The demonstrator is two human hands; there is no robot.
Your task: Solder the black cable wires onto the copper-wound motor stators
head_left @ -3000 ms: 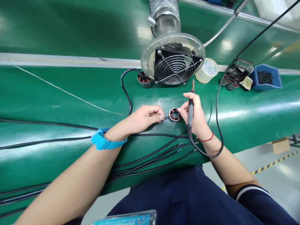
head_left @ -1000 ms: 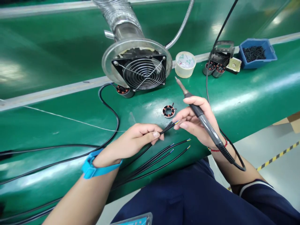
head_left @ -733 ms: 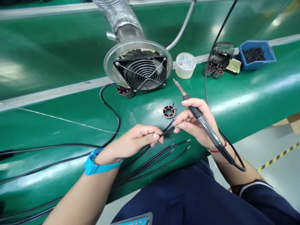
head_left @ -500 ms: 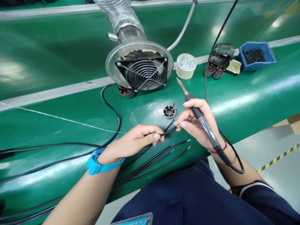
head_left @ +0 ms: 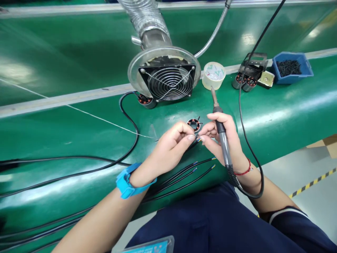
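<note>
Green bench mat (head_left: 79, 116) | your left hand (head_left: 172, 147) pinches black wire (head_left: 196, 142) beside stator (head_left: 194, 124) | right hand (head_left: 223, 140) grips soldering iron (head_left: 219, 119) | keep tip raised, steady the stripped end.

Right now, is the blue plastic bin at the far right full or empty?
Partly filled: the blue plastic bin holds a heap of small black parts, its inner walls showing.
</note>
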